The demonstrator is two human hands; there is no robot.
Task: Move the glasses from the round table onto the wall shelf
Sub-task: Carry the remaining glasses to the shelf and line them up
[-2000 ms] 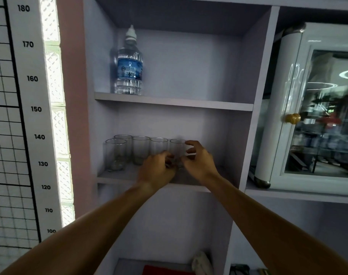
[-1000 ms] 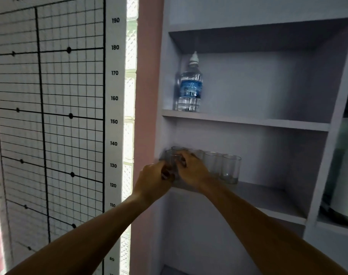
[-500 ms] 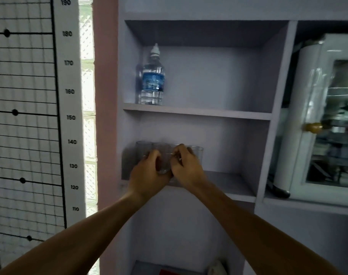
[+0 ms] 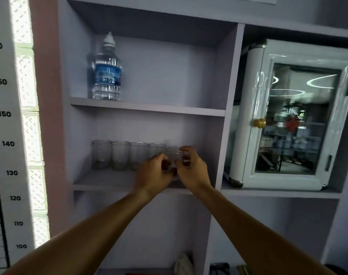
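On the lower shelf board (image 4: 101,180) four glasses (image 4: 127,154) stand in a row at the back left; the front strip before them is free for my hands; the fifth glass (image 4: 174,155) stands near the right side wall (image 4: 218,147), little room there; the board above (image 4: 147,109) limits the height.

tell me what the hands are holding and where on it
Both hands, left hand and right hand, cup the rightmost glass by its sides, low down, on the shelf.

Dim interior, blown-out window (image 4: 28,124) left, glare on cabinet glass (image 4: 296,118), soft blur
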